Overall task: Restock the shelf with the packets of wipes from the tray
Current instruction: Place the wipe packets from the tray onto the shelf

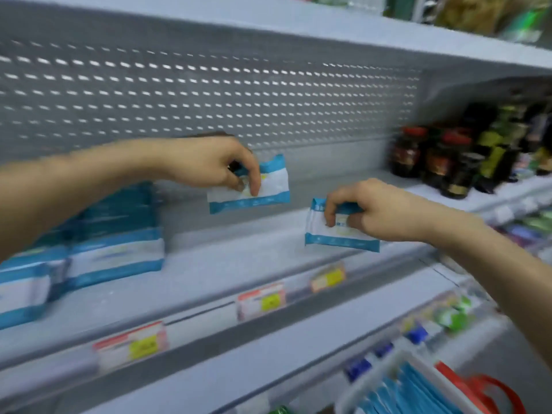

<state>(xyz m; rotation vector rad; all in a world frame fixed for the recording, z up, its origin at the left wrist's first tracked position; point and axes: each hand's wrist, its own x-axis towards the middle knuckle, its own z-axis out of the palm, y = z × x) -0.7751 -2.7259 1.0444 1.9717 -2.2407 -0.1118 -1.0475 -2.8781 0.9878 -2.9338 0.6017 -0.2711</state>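
Head view gives me the grey shelf (pixel 209 273) first. Its deck is bare in the middle, and I judge that is why both hands are over that spot: the gap lies between the stacked packets (pixel 116 258) on the left and the dark bottles (pixel 448 165) at the right end. The white tray (pixel 369 376) sits low at the right with more blue packets in it, so I reckon the restocking is only partway done. My left hand (pixel 209 165) has its fingers and thumb curled, pinching one packet of wipes (pixel 271 189) by its upper part, face out, above the deck near the back panel. My right hand (pixel 367 210) pinches a second packet (pixel 337 237) the same way, nearer the front. I cannot tell whether its lower edge touches the shelf. The upright grip suits standing them in rows.
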